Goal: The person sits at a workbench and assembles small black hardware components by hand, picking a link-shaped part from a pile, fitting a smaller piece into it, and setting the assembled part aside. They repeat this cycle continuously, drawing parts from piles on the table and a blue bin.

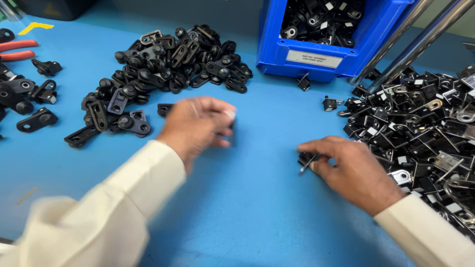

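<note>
1. Over the blue work table (257, 207), I see my left hand (198, 126) blurred, fingers curled together around something small and dark; what it is, I cannot tell.
2. My right hand (354, 170) pinches a small black metal clip with a silver spring arm (308, 160) against the table.
3. A heap of black plastic brackets (163, 69) lies just beyond the left hand.
4. A heap of black-and-silver clips (425, 128) touches the right hand's outer side; a blue plastic bin (331, 49) stands beyond it.
</note>
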